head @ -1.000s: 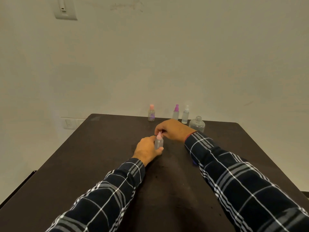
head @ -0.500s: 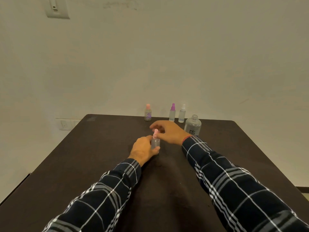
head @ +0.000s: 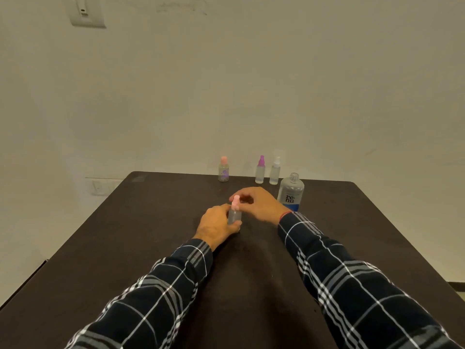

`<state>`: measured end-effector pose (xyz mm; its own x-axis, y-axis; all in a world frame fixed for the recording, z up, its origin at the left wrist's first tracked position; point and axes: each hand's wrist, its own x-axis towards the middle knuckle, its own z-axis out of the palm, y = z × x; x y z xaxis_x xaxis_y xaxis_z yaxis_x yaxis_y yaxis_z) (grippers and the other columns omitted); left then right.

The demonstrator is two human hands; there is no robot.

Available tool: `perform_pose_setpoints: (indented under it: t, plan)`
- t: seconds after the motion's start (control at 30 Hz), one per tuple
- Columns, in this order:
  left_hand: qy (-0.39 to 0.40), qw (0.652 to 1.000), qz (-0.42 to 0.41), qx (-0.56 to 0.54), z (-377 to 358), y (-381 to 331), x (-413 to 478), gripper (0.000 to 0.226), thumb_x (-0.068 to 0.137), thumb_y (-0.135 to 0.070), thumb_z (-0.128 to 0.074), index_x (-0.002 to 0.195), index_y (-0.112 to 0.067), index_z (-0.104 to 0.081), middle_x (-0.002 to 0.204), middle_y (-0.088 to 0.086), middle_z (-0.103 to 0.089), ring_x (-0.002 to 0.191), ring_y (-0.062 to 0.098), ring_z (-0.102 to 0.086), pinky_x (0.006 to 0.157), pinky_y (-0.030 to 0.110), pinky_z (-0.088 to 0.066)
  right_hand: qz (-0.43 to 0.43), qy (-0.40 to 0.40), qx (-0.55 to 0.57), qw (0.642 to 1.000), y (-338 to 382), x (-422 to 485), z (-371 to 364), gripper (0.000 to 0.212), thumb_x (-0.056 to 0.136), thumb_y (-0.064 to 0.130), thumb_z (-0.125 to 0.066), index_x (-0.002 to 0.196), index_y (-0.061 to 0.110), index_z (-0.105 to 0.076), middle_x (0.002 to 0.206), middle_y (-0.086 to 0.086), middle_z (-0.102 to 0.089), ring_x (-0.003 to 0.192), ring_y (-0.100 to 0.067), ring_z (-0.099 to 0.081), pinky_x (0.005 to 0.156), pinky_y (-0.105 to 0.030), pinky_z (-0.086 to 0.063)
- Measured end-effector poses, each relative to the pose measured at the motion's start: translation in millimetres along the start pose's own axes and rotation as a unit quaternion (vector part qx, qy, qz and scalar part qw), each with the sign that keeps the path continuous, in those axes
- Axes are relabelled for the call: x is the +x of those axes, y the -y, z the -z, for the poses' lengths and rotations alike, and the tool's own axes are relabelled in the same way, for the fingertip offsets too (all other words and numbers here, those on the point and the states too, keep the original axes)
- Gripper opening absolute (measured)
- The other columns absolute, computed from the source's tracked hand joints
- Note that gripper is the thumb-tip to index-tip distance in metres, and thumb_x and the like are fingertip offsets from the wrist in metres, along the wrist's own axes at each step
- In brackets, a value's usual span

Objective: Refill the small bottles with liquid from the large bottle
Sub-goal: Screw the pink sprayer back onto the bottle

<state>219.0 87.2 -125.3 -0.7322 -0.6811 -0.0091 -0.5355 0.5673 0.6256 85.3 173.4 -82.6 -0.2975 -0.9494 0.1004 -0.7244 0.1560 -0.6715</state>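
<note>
Left hand (head: 216,226) wrapped round a small clear bottle (head: 234,215) upright on the dark desk (head: 151,235), right hand (head: 259,204) pinching its pink cap (head: 236,201), both just left of the uncapped large bottle (head: 290,193), three more small bottles (head: 260,171) just beyond it.

Open table (head: 120,248) lies left of the left sleeve (head: 156,293) and right of the right sleeve (head: 352,280), with a bare strip between the arms. At mid-table the left hand (head: 216,226), gripping a small bottle (head: 234,215), and the right hand (head: 260,204), pinching its top, close that strip. The large bottle (head: 290,193) stands just right of the right hand. Along the far edge a pink-capped bottle (head: 223,170) stands apart from a purple-capped bottle (head: 260,170) and a white-capped bottle (head: 275,171), leaving a gap; the wall (head: 251,84) rises behind.
</note>
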Motion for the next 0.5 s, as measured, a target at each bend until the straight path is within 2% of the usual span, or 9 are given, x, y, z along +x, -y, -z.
perform_pose_setpoints:
  t: [0.07, 0.13, 0.23, 0.3, 0.4, 0.5]
  plan:
    - [-0.004, 1.000, 0.001, 0.007, 0.7, -0.5, -0.7, 0.046, 0.089, -0.034, -0.074, 0.131, -0.019, -0.059, 0.120, 0.003, -0.067, 0.112, 0.021, -0.063, 0.103, 0.043, -0.051, -0.050, -0.066, -0.033, 0.996, 2.2, 4.4, -9.6, 0.029, 0.082, 0.038, -0.077, 0.100, 0.019, -0.067, 0.097, 0.004, -0.066, 0.088, -0.010, -0.060, 0.082, -0.026, -0.053]
    - [-0.004, 1.000, 0.001, 0.014, 0.8, -1.5, -1.4, 0.044, 0.090, -0.032, -0.073, 0.129, -0.019, -0.060, 0.119, 0.003, -0.068, 0.113, 0.022, -0.063, 0.103, 0.042, -0.051, -0.077, -0.073, -0.097, 0.990, 2.6, 7.2, -15.1, 0.040, 0.077, 0.047, -0.079, 0.096, 0.019, -0.058, 0.092, 0.003, -0.061, 0.082, -0.013, -0.056, 0.073, -0.026, -0.049]
    - [0.003, 1.000, -0.001, 0.011, 1.4, -1.1, -0.8, 0.040, 0.090, -0.030, -0.073, 0.127, -0.019, -0.061, 0.116, 0.003, -0.068, 0.109, 0.021, -0.063, 0.102, 0.044, -0.051, -0.055, 0.012, -0.051, 0.997, 2.8, 6.4, -5.2, 0.052, 0.081, 0.040, -0.078, 0.122, 0.019, -0.055, 0.112, 0.001, -0.058, 0.100, -0.015, -0.056, 0.085, -0.028, -0.048]
    - [0.003, 1.000, 0.000, 0.003, 1.2, -0.4, -0.1, 0.042, 0.089, -0.031, -0.073, 0.127, -0.019, -0.061, 0.117, 0.003, -0.068, 0.109, 0.020, -0.064, 0.102, 0.043, -0.052, -0.015, 0.058, -0.028, 0.998, 1.1, 4.9, 3.3, 0.046, 0.089, 0.026, -0.072, 0.131, 0.018, -0.057, 0.124, -0.001, -0.060, 0.111, -0.015, -0.057, 0.097, -0.029, -0.047]
    - [-0.002, 1.000, -0.002, 0.004, 0.7, -0.8, -0.4, 0.047, 0.089, -0.034, -0.074, 0.131, -0.018, -0.059, 0.121, 0.003, -0.068, 0.111, 0.020, -0.064, 0.102, 0.042, -0.052, -0.011, 0.027, -0.029, 0.999, 1.0, 3.0, 3.1, 0.031, 0.093, 0.027, -0.067, 0.122, 0.018, -0.067, 0.119, 0.000, -0.067, 0.109, -0.014, -0.060, 0.100, -0.031, -0.047]
    - [-0.004, 1.000, -0.001, 0.017, 0.5, -1.5, -0.6, 0.049, 0.090, -0.035, -0.073, 0.133, -0.018, -0.058, 0.124, 0.004, -0.067, 0.113, 0.021, -0.063, 0.103, 0.041, -0.051, -0.039, -0.023, -0.070, 0.996, 3.0, 3.9, -1.3, 0.026, 0.088, 0.036, -0.071, 0.108, 0.020, -0.066, 0.102, 0.002, -0.065, 0.094, -0.014, -0.060, 0.089, -0.033, -0.052]
